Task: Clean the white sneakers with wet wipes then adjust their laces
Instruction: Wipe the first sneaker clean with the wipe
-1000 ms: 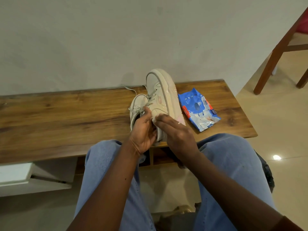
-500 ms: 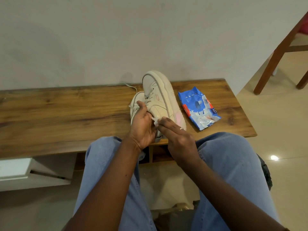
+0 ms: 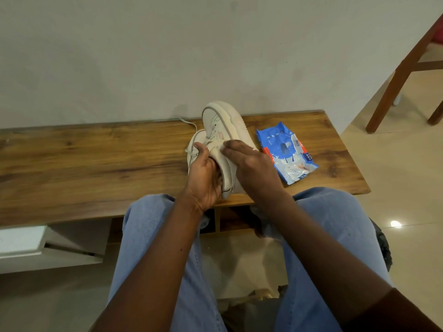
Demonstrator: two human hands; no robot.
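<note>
Two sneakers: both at the near edge of the table (image 3: pixel 96 164). The sneaker (image 3: pixel 223 121) being worked on is tipped onto its side with the toe toward the wall. The second sneaker (image 3: pixel 197 140) sits right against it on the left, half hidden.
Left hand (image 3: pixel 203 173): curled round the heel end of the tipped sneaker with the thumb up by the laces, so it's propping the thing.
Right hand (image 3: pixel 251 168): fingers straight and pressed together, flat on the upturned side panel. If there's a wipe under them, I honestly can't make it out.
Weight: light I'd guess, since one hand props it fine.
Feel: the chunky sole looks stiff, while the upper and collar probably give a bit. The smooth upper could get slick once it's wet.
Where to grab: heel or collar, like the left hand does, or the sole edge. I wouldn't lift it by the laces.
Lace (image 3: pixel 189 122): one loose end trails off toward the wall. It's floppy and easy to snag or drag through the damp.
Pack (image 3: pixel 285 152): the blue wipes pack lies flat just right of the sneaker, near the right hand but not touching it.
Stage: looks like wiping, laces not sorted yet.
</note>
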